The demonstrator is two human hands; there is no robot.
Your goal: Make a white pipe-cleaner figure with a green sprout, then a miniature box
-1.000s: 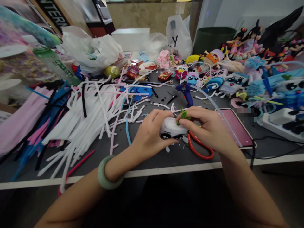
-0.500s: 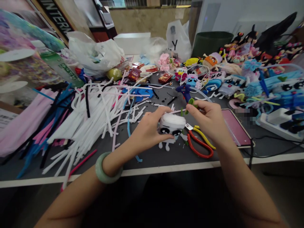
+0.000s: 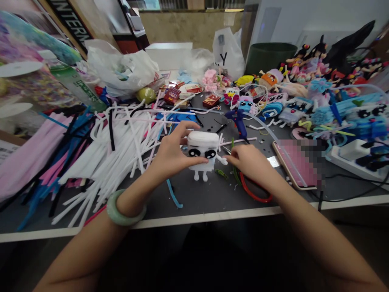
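White doll (image 3: pixel 202 148) further left than before, in left fingers (image 3: pixel 183 127); right fingers (image 3: pixel 234 160) unclear.

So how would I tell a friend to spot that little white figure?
Over the dark grey table, find the left hand with a green bangle at its wrist. The white figure is between its thumb and fingers. Unlike the loose white strips nearby, it has big black eyes and two stubby legs.

White doll (image 3: pixel 202 147), black eyes (image 3: pixel 195 153), pale green bangle (image 3: pixel 113 211)
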